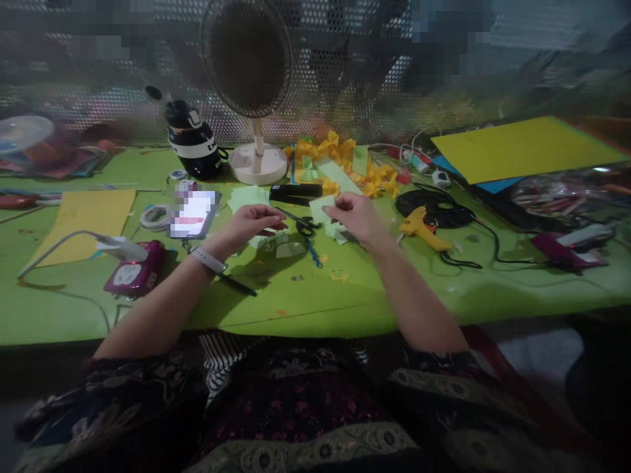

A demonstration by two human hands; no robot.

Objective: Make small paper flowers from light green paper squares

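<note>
My right hand (355, 217) pinches a small pale green paper square (323, 209) between thumb and fingertips, just above the table. My left hand (254, 222) hovers to the left, its fingers loosely curved and apart with nothing visible in them. Behind and beneath it lies a pile of pale green paper pieces (249, 196). Between the hands rest black-handled scissors (305, 226), with a blue beaded strand (313, 253) by the handles. A black stapler (296, 192) lies just beyond them. More green slips lie partly hidden under both hands.
Yellow paper flowers (335, 148) are heaped at the back. A fan (259, 172) and dark bottle (194, 148) stand behind my left hand. A phone (194, 213), tape roll (155, 217) and purple power adapter (135, 269) lie left; a yellow glue gun (426, 230) with cable lies right.
</note>
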